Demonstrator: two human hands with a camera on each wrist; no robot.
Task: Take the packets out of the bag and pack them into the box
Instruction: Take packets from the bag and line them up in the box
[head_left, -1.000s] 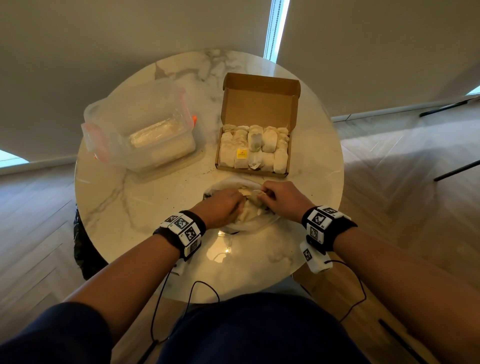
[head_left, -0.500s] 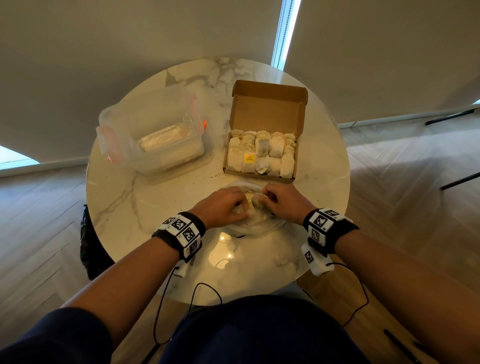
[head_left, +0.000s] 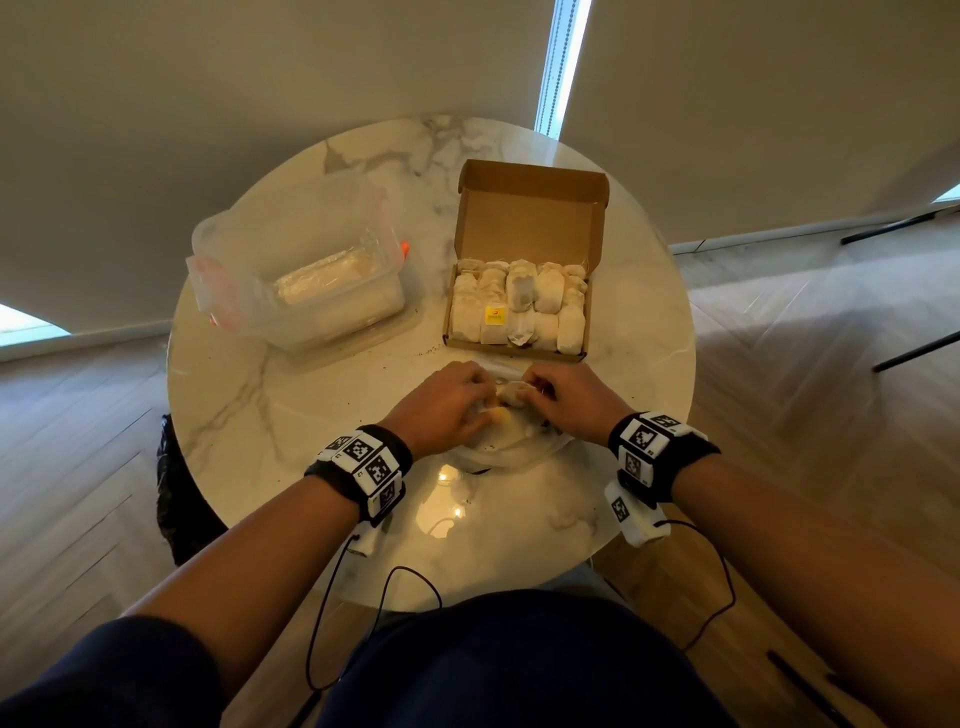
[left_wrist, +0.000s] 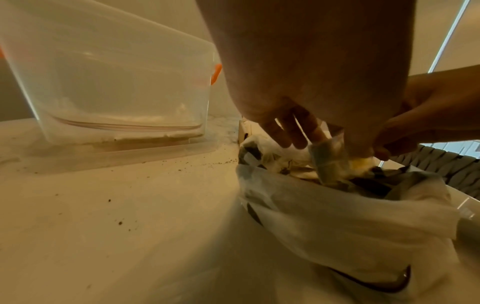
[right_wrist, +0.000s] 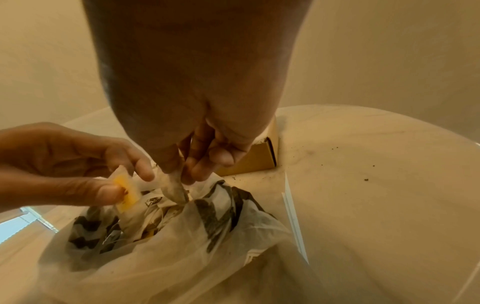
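Note:
A thin plastic bag (head_left: 519, 449) of tea-bag packets lies on the table in front of me, its mouth open (right_wrist: 182, 246). My right hand (head_left: 532, 391) pinches one pale packet (right_wrist: 174, 188) just above the bag's mouth. My left hand (head_left: 480, 404) pinches that packet's yellow tag (right_wrist: 126, 191) between thumb and fingers. Behind the hands stands the open cardboard box (head_left: 527, 218), holding several packets (head_left: 519, 306) in rows. The left wrist view shows the packet (left_wrist: 330, 162) hanging over the bag (left_wrist: 350, 216).
A clear plastic container (head_left: 306, 270) with orange clips stands at the back left of the round marble table (head_left: 291, 441). Dark crumbs are scattered on the tabletop around the box and bag. The table's near edge is close to my body.
Both hands have come up a little from inside the bag, and a packet with its yellow tag now shows between them. The box and container have not moved.

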